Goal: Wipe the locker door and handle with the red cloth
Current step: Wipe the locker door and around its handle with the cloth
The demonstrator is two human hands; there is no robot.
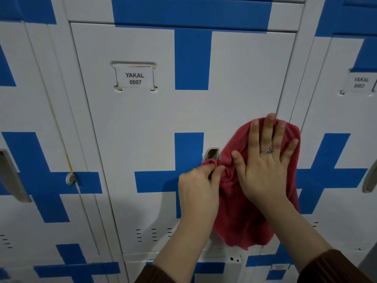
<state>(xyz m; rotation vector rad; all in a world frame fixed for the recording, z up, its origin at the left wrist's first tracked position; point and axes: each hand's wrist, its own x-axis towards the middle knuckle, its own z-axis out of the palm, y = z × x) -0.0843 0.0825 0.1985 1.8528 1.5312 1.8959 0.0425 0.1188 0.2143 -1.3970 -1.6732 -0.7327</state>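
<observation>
The locker door [155,123] is white with blue cross stripes and a label reading YAKAL 0007. Its grey handle [212,153] sits at mid-height, partly covered by the red cloth [240,217]. My right hand [265,166] presses flat on the cloth with fingers spread, against the door's right side. My left hand [199,188] pinches a corner of the cloth just below the handle's top. The lower part of the handle is hidden behind the cloth and my left hand.
Neighbouring lockers flank the door: one on the left with a grey handle [12,176] and a small hasp [70,178], one on the right labelled YAKAL 0003 [360,82] with its own handle [370,178]. Vent slots [153,234] lie low on the door.
</observation>
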